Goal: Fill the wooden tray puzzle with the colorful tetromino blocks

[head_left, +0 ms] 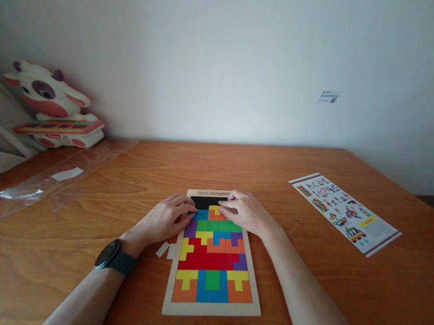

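Note:
A pale wooden puzzle board [211,311] lies flat on the table, filled over most of its area with coloured block pieces. The black base [204,203] shows along its far end. At the left rim, the curled fingers of my left hand [168,218] rest against a blue puzzle piece [202,215]. My right hand [248,213] reaches over the right rim, its thumb and fingers closed at an orange puzzle piece [215,215]. Yellow shows beside that piece. My fingers partly hide the pieces under them.
Two small white slips [162,249] lie by the board's left edge. A printed sheet [345,212] is on the right of the wooden table [155,161]. Clear plastic wrapping [96,163] and a cow-shaped toy keyboard [57,109] occupy the left, near the wall.

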`<state>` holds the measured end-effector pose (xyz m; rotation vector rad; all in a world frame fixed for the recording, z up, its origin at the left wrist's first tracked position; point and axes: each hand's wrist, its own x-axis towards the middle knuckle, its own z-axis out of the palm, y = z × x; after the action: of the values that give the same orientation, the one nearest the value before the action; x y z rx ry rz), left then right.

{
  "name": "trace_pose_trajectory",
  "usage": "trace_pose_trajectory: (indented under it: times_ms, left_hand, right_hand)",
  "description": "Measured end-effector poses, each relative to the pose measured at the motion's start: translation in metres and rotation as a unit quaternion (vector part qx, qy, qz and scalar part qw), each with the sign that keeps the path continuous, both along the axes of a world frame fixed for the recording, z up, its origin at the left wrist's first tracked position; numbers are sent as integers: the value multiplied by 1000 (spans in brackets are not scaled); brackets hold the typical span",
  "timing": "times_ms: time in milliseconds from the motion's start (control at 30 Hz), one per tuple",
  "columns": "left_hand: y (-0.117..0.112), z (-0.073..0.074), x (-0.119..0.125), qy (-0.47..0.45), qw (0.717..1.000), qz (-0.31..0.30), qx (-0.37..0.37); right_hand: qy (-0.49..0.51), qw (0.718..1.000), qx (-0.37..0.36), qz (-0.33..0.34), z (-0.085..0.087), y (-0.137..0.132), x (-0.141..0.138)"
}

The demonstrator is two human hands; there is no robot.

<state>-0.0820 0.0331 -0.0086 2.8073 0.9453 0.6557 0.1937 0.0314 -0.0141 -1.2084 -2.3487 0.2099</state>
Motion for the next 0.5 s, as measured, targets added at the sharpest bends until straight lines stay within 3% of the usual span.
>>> trace_pose_trajectory:
  times_ms: [200, 333, 500]
  left_hand:
    - [-1, 2, 1, -13, 1000, 4, 2]
    - [-1, 1, 1, -7, 1000, 3, 0]
    - [0, -1, 0, -2, 1000, 2, 2]
  right_hand:
    - [73, 997, -27, -23, -5, 4, -2]
    - [30, 997, 13, -69, -7, 5, 3]
    - [-15, 999, 15, -45, -4, -1, -2]
